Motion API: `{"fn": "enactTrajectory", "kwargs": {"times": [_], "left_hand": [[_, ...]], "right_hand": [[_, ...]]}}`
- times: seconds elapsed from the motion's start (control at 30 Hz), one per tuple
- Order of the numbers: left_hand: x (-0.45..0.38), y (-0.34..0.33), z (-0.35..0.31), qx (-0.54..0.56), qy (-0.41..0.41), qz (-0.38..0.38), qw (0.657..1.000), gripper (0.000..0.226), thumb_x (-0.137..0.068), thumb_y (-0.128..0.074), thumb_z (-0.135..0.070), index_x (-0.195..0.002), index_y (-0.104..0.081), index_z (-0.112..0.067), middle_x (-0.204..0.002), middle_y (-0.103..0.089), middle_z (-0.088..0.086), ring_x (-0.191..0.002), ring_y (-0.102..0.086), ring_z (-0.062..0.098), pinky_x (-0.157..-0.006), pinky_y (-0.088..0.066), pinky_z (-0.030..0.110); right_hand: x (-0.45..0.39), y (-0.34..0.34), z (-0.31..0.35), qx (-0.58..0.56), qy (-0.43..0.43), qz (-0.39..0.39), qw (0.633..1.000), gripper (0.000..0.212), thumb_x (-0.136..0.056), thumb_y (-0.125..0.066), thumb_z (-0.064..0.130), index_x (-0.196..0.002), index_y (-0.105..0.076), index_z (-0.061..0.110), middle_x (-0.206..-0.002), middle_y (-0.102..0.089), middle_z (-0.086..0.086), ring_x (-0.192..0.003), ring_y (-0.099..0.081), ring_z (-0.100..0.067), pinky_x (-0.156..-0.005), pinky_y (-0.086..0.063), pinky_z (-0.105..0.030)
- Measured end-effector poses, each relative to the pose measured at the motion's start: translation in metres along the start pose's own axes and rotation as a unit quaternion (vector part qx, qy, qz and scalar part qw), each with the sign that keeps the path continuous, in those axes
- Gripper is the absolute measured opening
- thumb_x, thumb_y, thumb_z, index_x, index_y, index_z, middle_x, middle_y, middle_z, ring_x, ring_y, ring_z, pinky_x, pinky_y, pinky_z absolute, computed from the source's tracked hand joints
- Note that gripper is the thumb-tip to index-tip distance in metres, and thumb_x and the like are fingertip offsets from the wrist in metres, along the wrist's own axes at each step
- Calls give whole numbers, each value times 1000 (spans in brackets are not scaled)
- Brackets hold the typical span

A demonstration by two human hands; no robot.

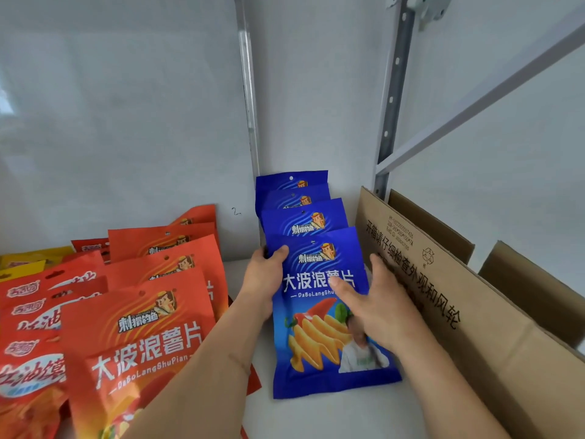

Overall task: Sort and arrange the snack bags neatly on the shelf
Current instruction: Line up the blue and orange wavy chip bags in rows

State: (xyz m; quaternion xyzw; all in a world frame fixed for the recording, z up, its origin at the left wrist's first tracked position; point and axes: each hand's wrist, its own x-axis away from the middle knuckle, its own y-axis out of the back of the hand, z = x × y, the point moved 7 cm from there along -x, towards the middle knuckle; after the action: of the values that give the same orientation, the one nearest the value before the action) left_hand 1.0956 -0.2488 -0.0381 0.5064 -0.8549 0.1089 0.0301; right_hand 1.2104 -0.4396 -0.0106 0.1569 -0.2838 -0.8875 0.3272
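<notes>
Head view looks down at my two hands on the front blue bag [329,318], and I take that bag as my landmark. It lies face up on the white shelf [332,416], nearest of a row of blue bags. My left hand [264,277] grips its upper left edge, thumb curled over the front and fingers tucked behind. My right hand [376,302] lies on its right half with fingers straight and spread, the thumb pressing the print near the middle. Just right of the bag, touching my right hand's outer edge, stands a cardboard box [459,312] with open flaps and black printing on its side. Left of the bag, past my left forearm, overlapping orange bags [139,337] lie in a row, and further left are red bags [28,372], with yellow bags [31,258] beyond those. Behind the landmark bag, three more blue bags [300,213] overlap one another in a line, running back to the white back wall [126,122]. Above the box rises a grey perforated shelf post [392,99].
</notes>
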Motion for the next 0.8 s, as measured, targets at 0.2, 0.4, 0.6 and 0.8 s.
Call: {"fn": "enactTrajectory", "kwargs": {"times": [0.2,0.4,0.6,0.8], "left_hand": [[0,-3,-1,-12,-22,-19,1000,39,-97,-63,-42,-123,-53,-14,-104,-75,5,-86,-76,23,-76,-62,41],[-2,-6,-2,-4,-25,-14,1000,39,-96,-63,-44,-120,-53,-15,-104,-76,5,-89,-76,23,-78,-62,41],[-1,-19,5,-7,-4,21,1000,46,-91,-68,-48,-122,-51,-19,-103,-77,5,-86,-77,22,-77,-63,40],[-8,-29,12,-63,-14,24,998,47,-95,-61,-50,-125,-50,-15,-108,-74,6,-89,-75,22,-71,-61,35]], "right_hand": [[20,-23,-16,56,15,74,996,136,-43,-67,91,-151,0,43,-152,-28,17,-131,-44,-8,-105,-47,-42],[12,-11,-16,-8,24,44,999,123,-50,-78,78,-150,-13,46,-149,-38,17,-127,-48,-4,-99,-52,-37],[16,-11,-11,103,26,23,994,106,-73,-57,80,-156,-11,31,-160,-19,8,-143,-26,-12,-115,-33,-37],[11,-13,-16,154,2,23,988,109,-73,-52,83,-155,-7,29,-159,-19,4,-143,-27,-18,-115,-32,-39]]}}
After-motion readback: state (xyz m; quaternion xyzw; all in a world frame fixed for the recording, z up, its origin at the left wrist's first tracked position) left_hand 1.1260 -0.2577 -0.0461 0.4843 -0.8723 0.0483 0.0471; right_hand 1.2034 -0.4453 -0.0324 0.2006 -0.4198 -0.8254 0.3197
